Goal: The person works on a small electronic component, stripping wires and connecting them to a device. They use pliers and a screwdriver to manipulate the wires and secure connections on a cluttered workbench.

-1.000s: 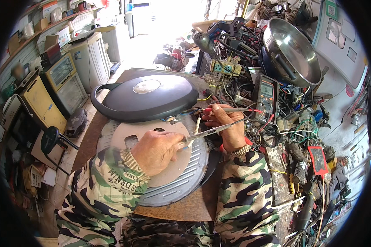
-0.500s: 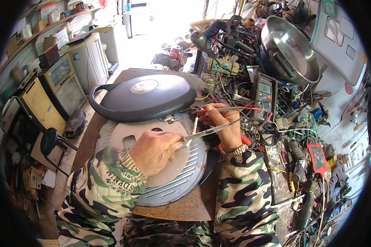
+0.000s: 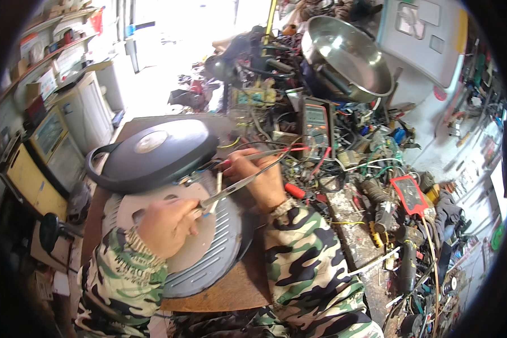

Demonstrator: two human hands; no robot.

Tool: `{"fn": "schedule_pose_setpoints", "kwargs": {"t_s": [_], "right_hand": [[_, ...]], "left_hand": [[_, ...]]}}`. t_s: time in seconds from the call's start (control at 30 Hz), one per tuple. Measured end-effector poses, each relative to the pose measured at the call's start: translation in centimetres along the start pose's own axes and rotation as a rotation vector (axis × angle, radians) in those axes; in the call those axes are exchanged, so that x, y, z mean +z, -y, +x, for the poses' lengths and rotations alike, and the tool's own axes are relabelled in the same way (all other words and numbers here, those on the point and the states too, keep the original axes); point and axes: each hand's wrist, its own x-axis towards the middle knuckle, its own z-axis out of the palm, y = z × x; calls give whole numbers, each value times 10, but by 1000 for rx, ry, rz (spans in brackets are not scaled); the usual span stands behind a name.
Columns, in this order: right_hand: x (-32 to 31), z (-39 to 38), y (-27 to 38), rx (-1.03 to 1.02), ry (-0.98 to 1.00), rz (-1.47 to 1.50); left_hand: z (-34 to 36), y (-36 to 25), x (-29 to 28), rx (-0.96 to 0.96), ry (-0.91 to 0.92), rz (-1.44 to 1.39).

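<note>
My left hand [image 3: 166, 228] is closed round the near end of a long dark-grey test probe [image 3: 234, 188], whose cable runs up to the right past my other hand. My right hand [image 3: 259, 180] pinches a red test probe [image 3: 227, 163] beside the wiring at the edge of a dark oval appliance shell [image 3: 177, 145]. A white-sleeved wire [image 3: 219, 185] hangs between the hands; whether a probe tip touches it I cannot tell. Below lie a round grey ribbed base [image 3: 231, 236] and a pale disc [image 3: 191, 256]. A multimeter [image 3: 317, 127] with red leads stands beyond my right hand.
A steel pan [image 3: 349, 59] sits on the heaped cables and parts at the far right. Tools, a red-framed panel [image 3: 409, 194] and a red-handled tool [image 3: 294, 190] crowd the right side. Cabinets [image 3: 81, 112] line the left wall. The wooden tabletop [image 3: 225, 290] shows in front.
The whole view has swung to the right, so the things appear farther left. Both hands keep their grips on the probes, close to the same place over the appliance.
</note>
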Motion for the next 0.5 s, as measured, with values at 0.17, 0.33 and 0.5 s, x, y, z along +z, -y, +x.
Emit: {"fn": "schedule_pose_setpoints", "kwargs": {"t_s": [0.17, 0.33, 0.5], "right_hand": [[-19, -6, 19, 58, 106, 178], [4, -29, 44, 98, 460, 82], [6, -23, 50, 96, 172, 95]], "left_hand": [[1, -16, -4, -96, -51, -35], [-2, -5, -2, -52, -62, -2], [-7, -3, -10, -8, -161, -21]]}}
